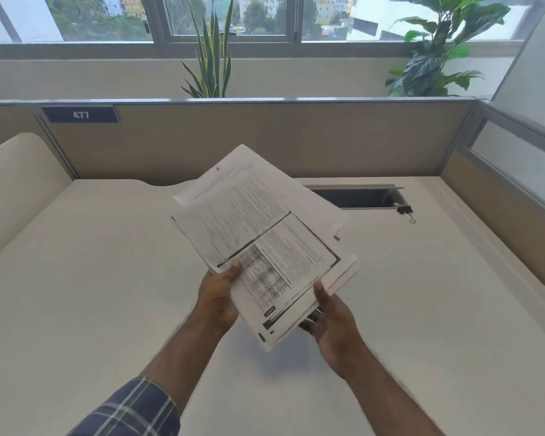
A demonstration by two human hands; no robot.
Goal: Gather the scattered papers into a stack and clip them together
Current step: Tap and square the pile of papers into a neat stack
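A loose stack of papers (261, 234) is held above the desk (92, 278) by both hands.

At far left a label plate (80, 114) marked 477 is fixed to the partition. The stack's near left edge is gripped by the left hand (217, 297), thumb laid on the top sheet. The sheets are fanned unevenly. The near right corner is pinched by the right hand (331, 322), fingers curled beneath. Well apart at right, a black binder clip (405, 211) lies beside the cable opening (359, 198).
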